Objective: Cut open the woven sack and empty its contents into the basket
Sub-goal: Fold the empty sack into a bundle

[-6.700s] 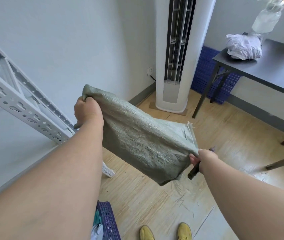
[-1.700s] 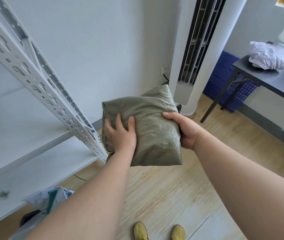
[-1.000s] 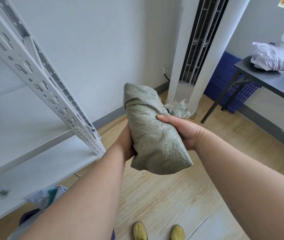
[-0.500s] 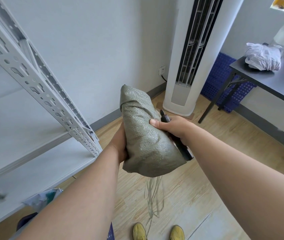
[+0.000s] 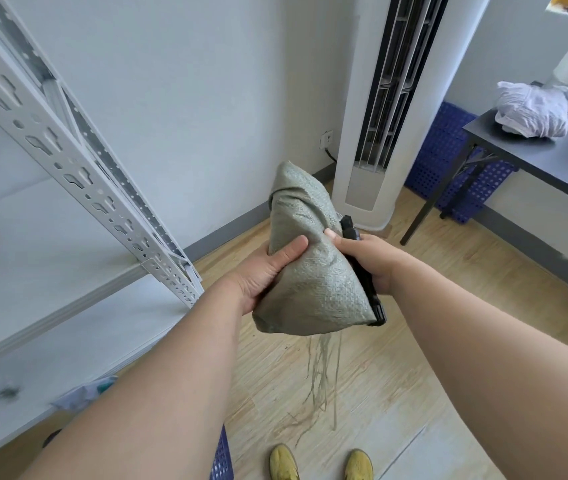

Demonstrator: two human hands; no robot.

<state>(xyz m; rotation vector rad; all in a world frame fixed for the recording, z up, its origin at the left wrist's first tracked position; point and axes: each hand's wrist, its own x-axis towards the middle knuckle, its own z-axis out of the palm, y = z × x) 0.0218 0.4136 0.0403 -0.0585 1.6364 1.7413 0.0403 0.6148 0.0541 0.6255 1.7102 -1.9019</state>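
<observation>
The grey-green woven sack (image 5: 313,271) is folded into a thick bundle and held upright at chest height. My left hand (image 5: 263,275) grips its left side, thumb across the front. My right hand (image 5: 367,259) pinches the sack's right edge and also holds a black utility knife (image 5: 367,289) that lies along that edge. Loose frayed threads (image 5: 322,372) hang from the sack's bottom. A corner of the blue basket (image 5: 222,459) shows below my left forearm, most of it hidden.
A white metal shelving rack (image 5: 78,174) stands at the left. A white tower air conditioner (image 5: 379,116) is ahead, with blue crates (image 5: 449,157) beside it. A dark table (image 5: 552,161) at the right carries a white cloth bundle (image 5: 532,114). Wooden floor lies beneath.
My left hand has come round from behind the sack to its front left side, thumb now showing. The bundle has tilted slightly; the knife stays pressed along its right edge.
</observation>
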